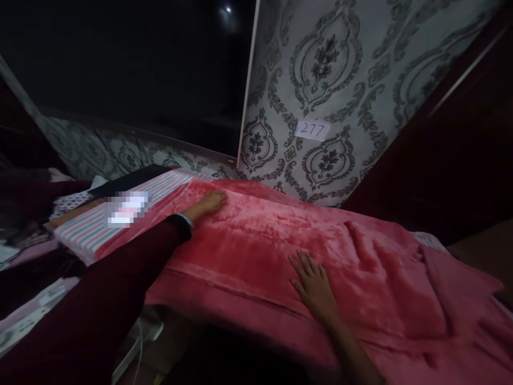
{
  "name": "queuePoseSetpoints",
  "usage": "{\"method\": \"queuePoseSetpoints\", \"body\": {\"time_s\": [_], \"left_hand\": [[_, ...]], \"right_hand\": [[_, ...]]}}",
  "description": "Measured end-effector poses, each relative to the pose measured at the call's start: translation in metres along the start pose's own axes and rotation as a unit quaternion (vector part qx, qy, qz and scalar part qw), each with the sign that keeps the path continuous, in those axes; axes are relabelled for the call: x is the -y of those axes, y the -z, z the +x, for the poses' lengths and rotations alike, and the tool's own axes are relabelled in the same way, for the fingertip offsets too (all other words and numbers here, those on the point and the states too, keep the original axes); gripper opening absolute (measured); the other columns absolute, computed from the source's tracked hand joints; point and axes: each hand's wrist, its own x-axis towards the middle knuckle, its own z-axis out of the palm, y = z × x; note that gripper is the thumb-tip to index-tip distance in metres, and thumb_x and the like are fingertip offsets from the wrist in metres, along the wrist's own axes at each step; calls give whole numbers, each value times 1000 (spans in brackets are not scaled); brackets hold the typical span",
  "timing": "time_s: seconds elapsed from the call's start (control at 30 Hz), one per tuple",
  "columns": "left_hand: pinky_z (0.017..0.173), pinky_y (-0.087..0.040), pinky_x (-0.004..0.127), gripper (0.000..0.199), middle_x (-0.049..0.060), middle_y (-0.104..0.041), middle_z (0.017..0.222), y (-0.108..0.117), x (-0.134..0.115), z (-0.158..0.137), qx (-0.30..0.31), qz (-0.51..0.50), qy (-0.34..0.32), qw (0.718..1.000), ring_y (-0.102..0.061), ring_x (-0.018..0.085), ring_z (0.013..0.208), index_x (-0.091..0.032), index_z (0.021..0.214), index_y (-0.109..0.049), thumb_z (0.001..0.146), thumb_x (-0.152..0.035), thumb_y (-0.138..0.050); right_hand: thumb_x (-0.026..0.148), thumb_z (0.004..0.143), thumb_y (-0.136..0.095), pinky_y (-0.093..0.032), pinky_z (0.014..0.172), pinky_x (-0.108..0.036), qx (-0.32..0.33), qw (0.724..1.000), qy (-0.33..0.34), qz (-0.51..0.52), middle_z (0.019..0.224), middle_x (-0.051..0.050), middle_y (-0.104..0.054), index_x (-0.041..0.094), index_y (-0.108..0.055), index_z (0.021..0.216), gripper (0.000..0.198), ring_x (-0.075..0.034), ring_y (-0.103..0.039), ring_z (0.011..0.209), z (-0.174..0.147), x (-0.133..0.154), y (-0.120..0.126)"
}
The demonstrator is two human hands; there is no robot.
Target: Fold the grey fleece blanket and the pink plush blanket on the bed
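A plush red-pink blanket lies spread over a long surface, with folds and creases toward its right end. My left hand is on the blanket near its far left edge, with its fingers curled together on the plush. My right hand rests palm down on the middle of the blanket, fingers spread. Beneath the blanket's left side, a striped white, pink and grey cloth shows.
A large dark screen hangs above the far left side. Patterned wallpaper carries a paper label reading 277. Other fabrics, including a dotted cloth, lie at left. A white cable hangs below the blanket's front edge.
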Motion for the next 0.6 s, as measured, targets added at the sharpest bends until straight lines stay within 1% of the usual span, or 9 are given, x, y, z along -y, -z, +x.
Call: {"method": "queuePoseSetpoints", "body": {"time_s": [0.1,0.17,0.23,0.3,0.37,0.47,0.53,0.6], "left_hand": [[112,-40,53,41,22,-62,139,4,20,20,4,48,53,997,-57,33,129,-11,123,-68,93,-18,-42],[114,-34,56,41,23,-60,141,2,27,32,7,69,59,996,-54,35,132,-10,125,-67,93,-18,-43],[116,-31,55,39,23,-62,139,-1,32,43,11,89,57,994,-54,34,132,-10,123,-68,93,-20,-44],[114,-32,53,38,24,-64,133,-4,36,51,10,109,59,992,-55,34,130,-9,118,-70,93,-18,-43],[112,-34,53,39,26,-65,129,-4,42,58,-7,131,70,989,-56,35,129,-7,116,-70,94,-15,-39],[107,-38,53,43,27,-65,128,-4,49,65,-24,162,102,981,-57,36,126,-7,120,-69,96,-16,-35],[103,-41,51,44,26,-65,128,-3,51,68,-9,172,116,978,-58,36,124,-7,124,-68,97,-18,-35],[105,-40,51,45,25,-66,128,-1,51,69,6,173,116,978,-59,35,124,-8,129,-66,97,-19,-36]], "right_hand": [[44,103,-40,-33,116,-63,-13,1000,6,-8,167,-6,-33,36,-36,159,57,-32,-28,154,-1,-2,-2],[44,103,-40,-32,117,-63,-10,1000,7,-12,168,-5,-30,37,-33,160,58,-31,-26,155,-1,-1,-1],[44,104,-40,-31,118,-62,-4,1000,3,-13,169,-4,-27,38,-30,161,59,-31,-25,155,-2,0,1],[44,104,-40,-31,118,-63,2,1000,0,-11,170,-3,-25,38,-26,162,60,-31,-24,156,-3,1,3],[44,104,-40,-31,118,-63,6,1000,-1,-8,170,-3,-25,39,-22,163,62,-31,-23,156,-4,1,5],[45,104,-40,-31,118,-63,11,1000,0,-4,170,-2,-23,39,-17,163,63,-31,-22,156,-5,1,8],[45,105,-39,-31,118,-62,13,1000,4,-5,170,-2,-22,39,-15,164,64,-31,-21,157,-5,1,9],[45,105,-39,-31,118,-63,14,1000,7,-7,171,-2,-22,39,-14,164,64,-31,-21,157,-5,1,9]]}}
